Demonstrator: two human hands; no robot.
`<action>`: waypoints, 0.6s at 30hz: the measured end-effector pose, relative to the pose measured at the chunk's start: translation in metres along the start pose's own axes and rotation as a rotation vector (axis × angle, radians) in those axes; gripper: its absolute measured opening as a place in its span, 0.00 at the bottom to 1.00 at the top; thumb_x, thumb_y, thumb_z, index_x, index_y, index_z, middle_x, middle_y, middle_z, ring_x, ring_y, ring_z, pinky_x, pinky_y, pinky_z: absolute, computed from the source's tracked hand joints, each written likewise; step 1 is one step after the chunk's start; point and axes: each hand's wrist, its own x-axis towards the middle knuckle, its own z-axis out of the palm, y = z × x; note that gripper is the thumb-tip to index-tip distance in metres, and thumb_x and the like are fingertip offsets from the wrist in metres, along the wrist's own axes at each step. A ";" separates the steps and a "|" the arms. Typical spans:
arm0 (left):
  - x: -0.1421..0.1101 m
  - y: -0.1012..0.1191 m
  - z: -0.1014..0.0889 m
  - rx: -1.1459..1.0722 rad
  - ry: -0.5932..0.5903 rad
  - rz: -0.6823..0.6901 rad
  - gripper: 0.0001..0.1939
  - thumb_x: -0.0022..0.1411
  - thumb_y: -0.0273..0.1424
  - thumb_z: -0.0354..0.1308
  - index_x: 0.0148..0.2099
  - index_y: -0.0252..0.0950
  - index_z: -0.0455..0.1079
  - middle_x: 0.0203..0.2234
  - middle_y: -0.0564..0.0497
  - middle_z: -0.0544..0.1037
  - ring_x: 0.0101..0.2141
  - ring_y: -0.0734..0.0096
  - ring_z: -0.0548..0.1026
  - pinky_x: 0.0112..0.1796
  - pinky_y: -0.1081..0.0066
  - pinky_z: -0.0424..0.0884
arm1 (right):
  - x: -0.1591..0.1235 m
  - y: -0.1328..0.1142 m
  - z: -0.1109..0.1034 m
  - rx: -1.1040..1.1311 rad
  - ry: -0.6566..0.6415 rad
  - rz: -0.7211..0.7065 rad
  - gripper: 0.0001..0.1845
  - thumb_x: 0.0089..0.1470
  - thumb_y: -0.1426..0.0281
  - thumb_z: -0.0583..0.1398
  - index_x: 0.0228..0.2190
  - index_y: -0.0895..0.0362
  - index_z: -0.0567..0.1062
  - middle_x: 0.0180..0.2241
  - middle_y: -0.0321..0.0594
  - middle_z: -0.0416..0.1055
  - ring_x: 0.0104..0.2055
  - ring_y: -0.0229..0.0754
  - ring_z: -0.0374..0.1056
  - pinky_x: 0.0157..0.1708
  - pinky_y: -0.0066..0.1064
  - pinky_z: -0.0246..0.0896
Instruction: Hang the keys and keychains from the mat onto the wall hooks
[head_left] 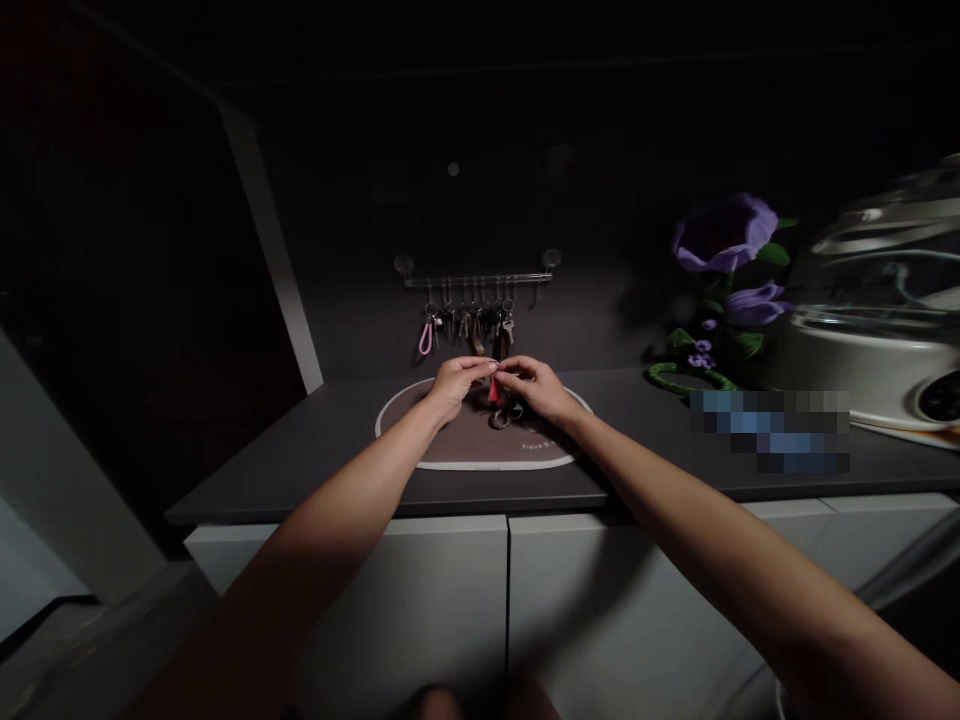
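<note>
Light lettering, only partly legible (too small to read surely), curves near the oval mat (450, 440)'s front-right edge. Above its middle, left hand (455, 385) and right hand (541, 388), fingertips nearly closed, pinch a key ring (493, 368) with a glossy red tag (493, 390).

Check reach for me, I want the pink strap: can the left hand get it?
Probably yes: the pink strap hangs leftmost on the rail, beyond the left hand, with nothing visibly between, though its fingers are busy with a red tag.
</note>
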 end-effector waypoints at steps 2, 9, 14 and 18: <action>0.001 -0.001 0.000 -0.021 -0.010 0.013 0.16 0.36 0.35 0.67 0.30 0.32 0.75 0.25 0.49 0.77 0.27 0.74 0.71 0.34 0.71 0.66 | -0.001 -0.002 0.001 0.069 -0.023 0.022 0.17 0.45 0.61 0.61 0.35 0.58 0.72 0.32 0.38 0.72 0.31 0.35 0.67 0.36 0.29 0.62; 0.000 -0.002 0.000 -0.033 -0.012 -0.010 0.16 0.37 0.35 0.67 0.30 0.32 0.75 0.24 0.49 0.77 0.26 0.74 0.71 0.33 0.71 0.65 | -0.002 -0.006 0.004 0.185 -0.021 0.077 0.16 0.42 0.62 0.63 0.32 0.59 0.72 0.29 0.36 0.71 0.29 0.34 0.66 0.34 0.28 0.61; 0.001 -0.004 0.000 0.053 0.034 0.014 0.13 0.39 0.35 0.66 0.30 0.34 0.75 0.23 0.52 0.76 0.25 0.77 0.69 0.31 0.74 0.63 | -0.001 -0.007 0.004 0.175 0.014 0.085 0.16 0.40 0.61 0.63 0.31 0.59 0.72 0.27 0.35 0.70 0.27 0.32 0.64 0.31 0.26 0.60; 0.002 -0.005 0.000 0.098 0.058 0.033 0.12 0.40 0.35 0.65 0.30 0.34 0.75 0.23 0.52 0.76 0.26 0.77 0.68 0.30 0.74 0.62 | 0.000 -0.008 0.003 0.150 0.032 0.089 0.16 0.40 0.61 0.63 0.31 0.60 0.73 0.27 0.36 0.71 0.27 0.33 0.63 0.30 0.26 0.59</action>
